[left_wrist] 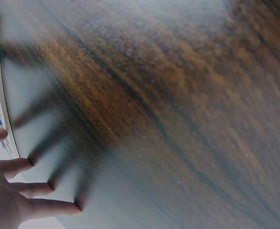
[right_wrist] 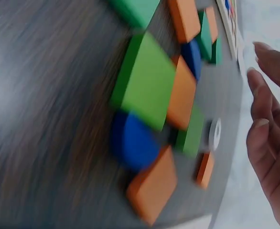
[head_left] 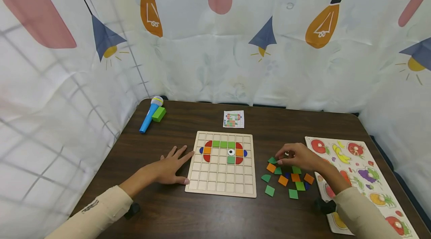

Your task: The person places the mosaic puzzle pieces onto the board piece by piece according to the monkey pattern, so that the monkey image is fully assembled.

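Observation:
The pale gridded board (head_left: 220, 181) lies mid-table, with red, orange, green and blue pieces and one white eye disc (head_left: 231, 152) set on it. My left hand (head_left: 171, 166) rests at its left edge, fingers spread; in the left wrist view the fingertips (left_wrist: 31, 161) touch the table and board edge. My right hand (head_left: 297, 156) hovers over loose pieces to the board's right, fingers bent and thumb apart, with nothing visible between them. Beneath it lie green squares (right_wrist: 149, 81), orange squares (right_wrist: 154, 186), blue pieces (right_wrist: 134, 142) and a white ring-marked disc (right_wrist: 215, 134).
A small picture card (head_left: 234, 119) lies behind the board. At the back left are a blue toy microphone (head_left: 149, 117) and a green block (head_left: 159, 114). A fruit-picture board (head_left: 363, 186) lies on the right, under my right forearm. A printed curtain (head_left: 215, 70) hangs behind the table.

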Demonstrator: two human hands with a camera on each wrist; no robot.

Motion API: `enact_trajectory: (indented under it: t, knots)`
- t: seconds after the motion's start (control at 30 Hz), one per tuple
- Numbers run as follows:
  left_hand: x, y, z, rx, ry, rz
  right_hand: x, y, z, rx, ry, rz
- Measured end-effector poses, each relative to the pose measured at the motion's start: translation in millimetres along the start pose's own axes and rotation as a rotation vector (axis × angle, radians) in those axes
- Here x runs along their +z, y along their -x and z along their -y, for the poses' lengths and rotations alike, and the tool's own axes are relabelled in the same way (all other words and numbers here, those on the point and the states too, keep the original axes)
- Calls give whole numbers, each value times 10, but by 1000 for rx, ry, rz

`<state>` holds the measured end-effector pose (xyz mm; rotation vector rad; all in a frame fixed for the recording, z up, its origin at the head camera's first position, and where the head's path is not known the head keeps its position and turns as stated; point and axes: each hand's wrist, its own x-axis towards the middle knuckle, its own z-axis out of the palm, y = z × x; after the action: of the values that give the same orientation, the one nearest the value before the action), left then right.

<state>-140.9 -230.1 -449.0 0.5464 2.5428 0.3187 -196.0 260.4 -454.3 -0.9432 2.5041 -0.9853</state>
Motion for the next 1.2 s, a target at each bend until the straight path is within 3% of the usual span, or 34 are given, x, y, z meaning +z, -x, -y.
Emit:
enact_trajectory:
  t: [0.23,0.5,0.77,1.07,1.2]
  knots:
    - [1,1,-3,-3,-1,-3,-101,287,-165,53,-35,70]
    - [-5,-2,-2,-2,-1,0,-164,449,-236,128,-36,141]
    - [-1,-4,8,8,2,-8,-186,471,-239,107,-24,151]
    - [7,0,17,14,0,-9,-142,438,-284,171,-40,159]
    - [6,-1,16,12,-1,-10,-142,417,-282,161,-20,155]
